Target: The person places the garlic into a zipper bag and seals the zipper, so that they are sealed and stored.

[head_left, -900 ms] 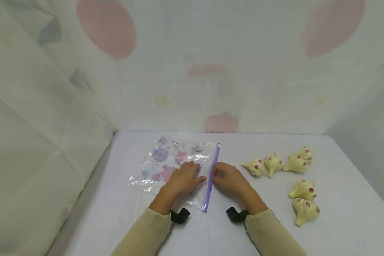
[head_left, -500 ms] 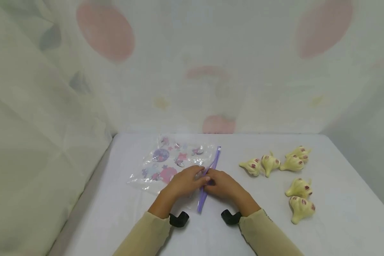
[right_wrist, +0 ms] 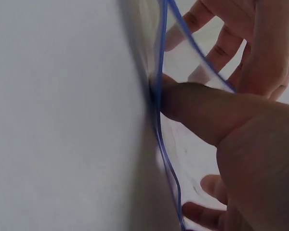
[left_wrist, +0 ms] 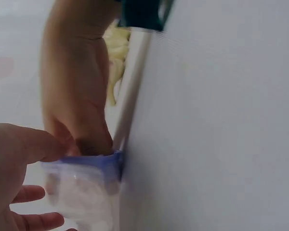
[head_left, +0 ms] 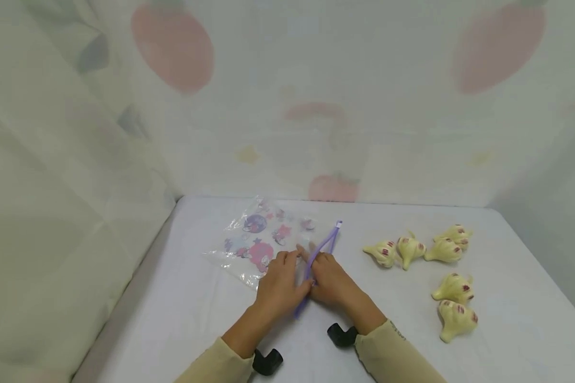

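A clear zip bag point(head_left: 241, 239) printed with pink and purple figures lies flat, its purple zip edge point(head_left: 322, 246) toward the right. The two purple strips stand apart, so the bag's mouth gapes. My left hand point(head_left: 279, 284) pinches the upper strip near its front end; in the left wrist view the thumb point(left_wrist: 43, 147) lies at the purple rim. My right hand point(head_left: 334, 282) reaches into the mouth with fingers extended. In the right wrist view its thumb point(right_wrist: 197, 103) passes the lower strip, and the left hand's fingers show through the film.
Several pale yellow garlic bulbs point(head_left: 455, 319) with purple marks lie on the right of the white table point(head_left: 508, 276). Black wrist mounts point(head_left: 268, 363) stick out from both cuffs. A printed cloth point(head_left: 393, 106) hangs behind the table, and a pale curtain point(head_left: 52, 213) hangs at left.
The right hand has moved left from outside the purple edge into the bag's mouth. The left hand went from lying flat on the bag to gripping its edge, and the strips have parted.
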The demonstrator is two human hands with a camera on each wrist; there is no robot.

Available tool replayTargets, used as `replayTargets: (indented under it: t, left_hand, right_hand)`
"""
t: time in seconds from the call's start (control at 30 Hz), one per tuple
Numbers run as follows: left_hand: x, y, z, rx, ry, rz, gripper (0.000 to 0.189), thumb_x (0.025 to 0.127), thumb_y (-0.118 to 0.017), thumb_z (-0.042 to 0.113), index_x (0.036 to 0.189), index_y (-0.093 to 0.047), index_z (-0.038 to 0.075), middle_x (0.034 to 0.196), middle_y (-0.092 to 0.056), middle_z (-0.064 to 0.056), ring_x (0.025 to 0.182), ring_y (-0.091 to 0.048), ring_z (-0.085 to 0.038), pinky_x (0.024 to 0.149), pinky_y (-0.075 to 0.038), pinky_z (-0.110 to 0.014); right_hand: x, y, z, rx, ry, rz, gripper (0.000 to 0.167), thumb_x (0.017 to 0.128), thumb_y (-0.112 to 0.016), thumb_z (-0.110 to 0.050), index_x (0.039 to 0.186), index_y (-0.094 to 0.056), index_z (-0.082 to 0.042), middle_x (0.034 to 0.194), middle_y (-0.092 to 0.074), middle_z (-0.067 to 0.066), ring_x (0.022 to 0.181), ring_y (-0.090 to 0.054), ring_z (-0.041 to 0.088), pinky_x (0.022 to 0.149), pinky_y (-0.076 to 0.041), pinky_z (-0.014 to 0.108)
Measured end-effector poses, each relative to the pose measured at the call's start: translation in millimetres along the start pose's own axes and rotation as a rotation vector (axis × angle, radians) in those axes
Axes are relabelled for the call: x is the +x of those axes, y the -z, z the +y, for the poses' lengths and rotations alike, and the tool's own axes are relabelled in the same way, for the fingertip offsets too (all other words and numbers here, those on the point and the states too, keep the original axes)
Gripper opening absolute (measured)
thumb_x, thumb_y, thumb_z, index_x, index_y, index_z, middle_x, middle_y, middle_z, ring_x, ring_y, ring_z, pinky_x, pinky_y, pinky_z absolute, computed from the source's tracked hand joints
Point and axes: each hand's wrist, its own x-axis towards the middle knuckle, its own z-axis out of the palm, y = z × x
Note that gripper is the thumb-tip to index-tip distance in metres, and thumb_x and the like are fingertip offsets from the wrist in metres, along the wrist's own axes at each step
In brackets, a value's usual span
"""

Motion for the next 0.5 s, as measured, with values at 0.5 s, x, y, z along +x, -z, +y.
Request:
replayTargets:
  t: [0.5]
  left_hand:
    - [12.6, -6.4, -39.3, -0.619, 0.032, 0.138, 0.004, 0.094, -0.067, 0.016, 0.094, -0.070, 0.013, 0.085, -0.067, 0.005, 0.077, -0.060, -0.010, 0.065, -0.051, -0.022]
  right_hand:
    - [-0.6, 6.8, 11.2, 0.106, -0.164, -0.082, 0.070, 0.085, -0.075, -0.043, 0.143, -0.051, -0.011, 0.154, -0.039, 0.018, 0.141, -0.036, 0.038, 0.115, -0.032, 0.052]
